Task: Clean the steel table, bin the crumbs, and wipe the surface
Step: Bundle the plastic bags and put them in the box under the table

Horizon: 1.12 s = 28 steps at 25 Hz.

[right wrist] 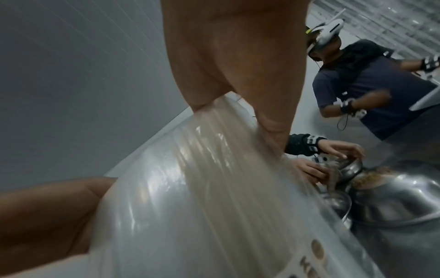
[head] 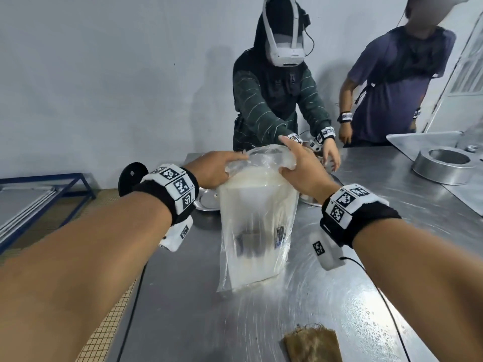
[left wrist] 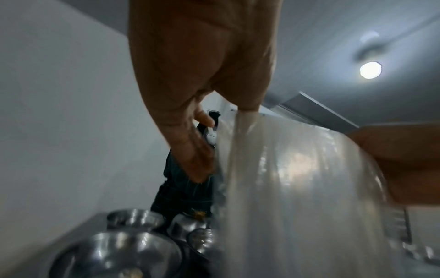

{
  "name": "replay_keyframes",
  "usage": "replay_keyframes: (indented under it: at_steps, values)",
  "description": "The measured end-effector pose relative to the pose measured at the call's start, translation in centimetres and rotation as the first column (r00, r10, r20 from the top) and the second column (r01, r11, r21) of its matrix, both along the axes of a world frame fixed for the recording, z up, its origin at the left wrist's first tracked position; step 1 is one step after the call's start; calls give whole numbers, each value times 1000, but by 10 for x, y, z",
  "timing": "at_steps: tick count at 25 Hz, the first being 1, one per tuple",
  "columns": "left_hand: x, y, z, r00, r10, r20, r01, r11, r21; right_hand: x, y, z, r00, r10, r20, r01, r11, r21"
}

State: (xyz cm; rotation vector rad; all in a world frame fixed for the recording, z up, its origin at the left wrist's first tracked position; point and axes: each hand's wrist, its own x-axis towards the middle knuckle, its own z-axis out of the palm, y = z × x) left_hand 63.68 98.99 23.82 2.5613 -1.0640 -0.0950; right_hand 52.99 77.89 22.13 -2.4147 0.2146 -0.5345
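A clear plastic bag (head: 257,223) with pale contents and a dark label hangs upright, its bottom near the steel table (head: 326,296). My left hand (head: 222,168) grips its top left edge, and my right hand (head: 300,168) grips its top right edge. The left wrist view shows my left hand (left wrist: 214,116) pinching the film of the bag (left wrist: 297,188). In the right wrist view my right hand (right wrist: 238,105) pinches the bag (right wrist: 202,197) too. A brown cloth (head: 312,344) lies on the table near me.
A person in a striped top (head: 271,100) handles steel bowls (right wrist: 393,197) at the table's far end. Another person (head: 392,82) stands at the far right. A round steel pan (head: 444,165) sits right. Steel plates (head: 206,199) lie behind the bag. A blue frame (head: 52,189) stands left.
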Motion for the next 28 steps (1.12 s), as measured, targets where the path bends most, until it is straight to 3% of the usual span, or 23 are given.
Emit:
replay_keyframes:
  at_steps: [1, 3, 6, 10, 12, 14, 17, 19, 21, 26, 28]
  values:
    - [0, -3, 5, 1000, -18, 0, 18, 997, 71, 3, -2, 4, 995, 90, -44, -93, 994, -59]
    - [-2, -9, 9, 1000, 1, -1, -1, 988, 152, 9, -2, 10, 961, 212, -178, -221, 975, -31]
    - [-5, -16, 12, 999, 51, -7, -48, 982, 180, 13, 1, 19, 930, 214, -299, -226, 974, -3]
    - [-9, -23, 14, 998, 20, -60, 0, 946, 325, 22, -2, 14, 821, 253, -511, -290, 957, 7]
    - [-11, -25, 14, 996, 10, -88, 23, 931, 364, 27, -2, 10, 800, 281, -530, -292, 954, 64]
    - [-10, -25, 11, 994, 38, -99, -5, 952, 306, 27, -2, 9, 810, 291, -510, -285, 954, 91]
    - [-6, -18, -10, 973, 114, -201, -129, 990, -63, 17, -5, 2, 867, 318, -383, -246, 943, 226]
    - [-10, -9, -35, 933, 132, -336, -259, 892, -370, 8, -7, -11, 926, 321, -197, -220, 885, 409]
    - [-20, -4, -62, 894, 130, -429, -378, 732, -567, 1, -5, -27, 962, 272, -32, -212, 812, 544]
    - [-54, -21, -94, 799, 162, -579, -592, 381, -710, -9, 15, -68, 982, 93, 163, -182, 682, 708]
    - [-61, -30, -92, 737, 157, -658, -664, 354, -659, -7, 19, -81, 985, 88, 150, -173, 615, 769]
